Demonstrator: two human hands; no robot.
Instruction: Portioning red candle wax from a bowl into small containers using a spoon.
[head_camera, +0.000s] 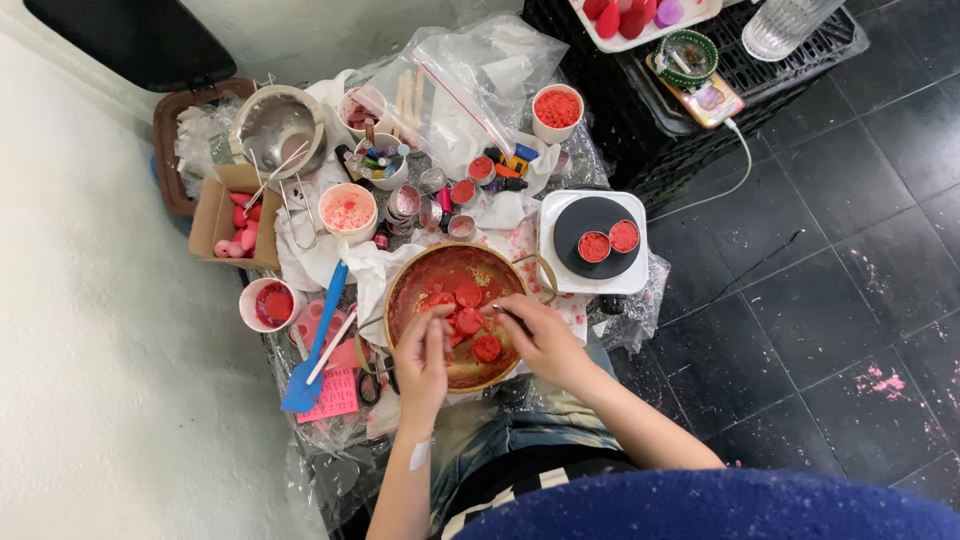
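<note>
Head view, looking straight down at a low, cluttered work surface wrapped in clear plastic sheeting (640, 300), likely to catch the red spatter that also marks the dark tiled floor (860, 300). Both hands work inside a round brass-coloured bowl (405, 275), its inside stained red and holding several red wax-like discs (468, 320). Left hand (422, 362) comes in from below, wrist straight, fingers curled toward the bowl's near-left side; thumb and forefinger seem pinched at one disc, though whether it is truly gripped cannot be told. Right hand (535, 335) reaches in from the right, forearm angled across the lap, fingers bent and partly closed, tips touching the discs at mid-bowl; no firm hold visible. The bowl sits nearest the body, which keeps both wrists low and relaxed. Just right of it, a small white hot plate (560, 215) carries two little red-filled tins (608, 241) on its black top, close enough to reach without leaning. At left, a blue spatula (315, 350) lies beside a white cup (268, 304) with red residue. Farther back: a metal strainer (275, 125), a cardboard box of pink pieces (225, 215), more small tins, a clear plastic bag (470, 80).
</note>
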